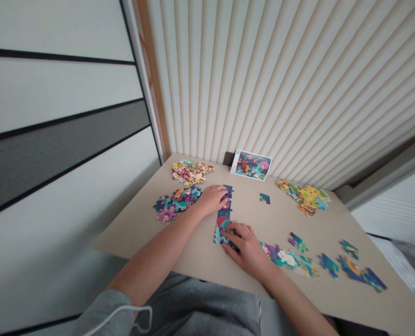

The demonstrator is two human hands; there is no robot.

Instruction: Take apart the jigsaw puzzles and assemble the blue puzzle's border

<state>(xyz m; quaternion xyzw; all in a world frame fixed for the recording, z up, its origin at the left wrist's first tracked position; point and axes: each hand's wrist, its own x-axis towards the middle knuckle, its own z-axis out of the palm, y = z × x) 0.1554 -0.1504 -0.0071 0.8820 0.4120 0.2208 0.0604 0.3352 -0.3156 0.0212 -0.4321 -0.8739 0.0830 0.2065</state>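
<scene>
A narrow upright strip of joined jigsaw pieces (223, 215), dark blue with red and teal, lies between my hands. My left hand (211, 199) rests beside its upper end, with fingertips stretched onto the pieces. At the lower end, my right hand (245, 245) spreads its fingers over the strip and partly hides it. Both hands look open, with fingers flat on the pieces. A joined row of pieces with a white figure (285, 257) runs right from my right wrist, which covers part of it. One loose blue-green piece (265, 199) sits right of the strip.
A picture card (251, 165) leans at the table's back edge. Heaps of pieces lie around: pink (190, 171), dark purple-teal (175, 203) and yellow (308, 198). Several loose pieces (357, 270) are at the right. A pleated screen (263, 84) stands behind the table.
</scene>
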